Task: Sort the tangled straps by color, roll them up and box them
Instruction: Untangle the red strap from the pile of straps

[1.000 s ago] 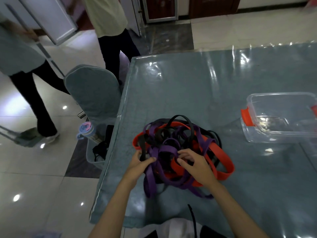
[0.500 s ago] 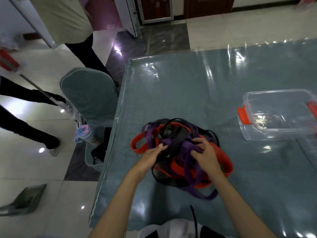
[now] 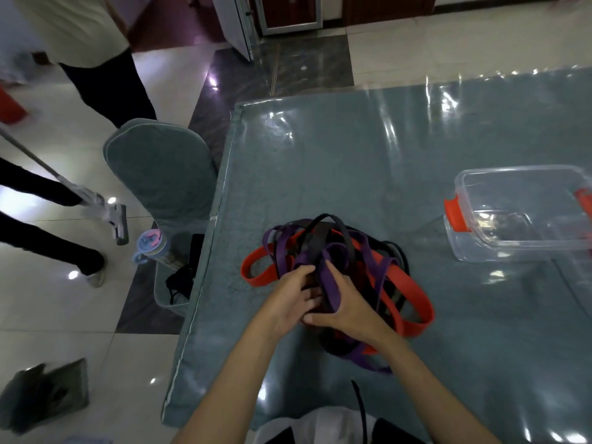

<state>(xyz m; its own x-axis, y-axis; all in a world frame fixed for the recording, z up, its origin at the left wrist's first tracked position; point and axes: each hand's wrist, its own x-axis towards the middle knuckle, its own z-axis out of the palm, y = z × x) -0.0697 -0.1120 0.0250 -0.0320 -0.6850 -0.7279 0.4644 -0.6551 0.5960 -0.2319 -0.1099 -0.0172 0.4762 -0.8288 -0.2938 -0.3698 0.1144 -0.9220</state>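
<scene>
A tangled heap of straps lies on the grey-blue table (image 3: 352, 161): red straps (image 3: 413, 302), purple straps (image 3: 333, 277) and black straps (image 3: 320, 232) looped through each other. My left hand (image 3: 288, 299) reaches into the near left side of the heap, its fingers buried among the straps. My right hand (image 3: 349, 312) grips a purple strap that runs over its fingers. A clear plastic box (image 3: 525, 216) with red clips stands open at the right, apart from the heap.
A grey-covered chair (image 3: 160, 174) stands at the table's left edge, with a bin (image 3: 173, 283) and a pastel bottle (image 3: 149, 245) beside it. Two people's legs (image 3: 109, 81) and a floor mop (image 3: 109, 216) are on the tiled floor at left.
Both hands have drawn together at the near middle of the heap. My right hand now grips a purple strap. The people on the left have shifted.
</scene>
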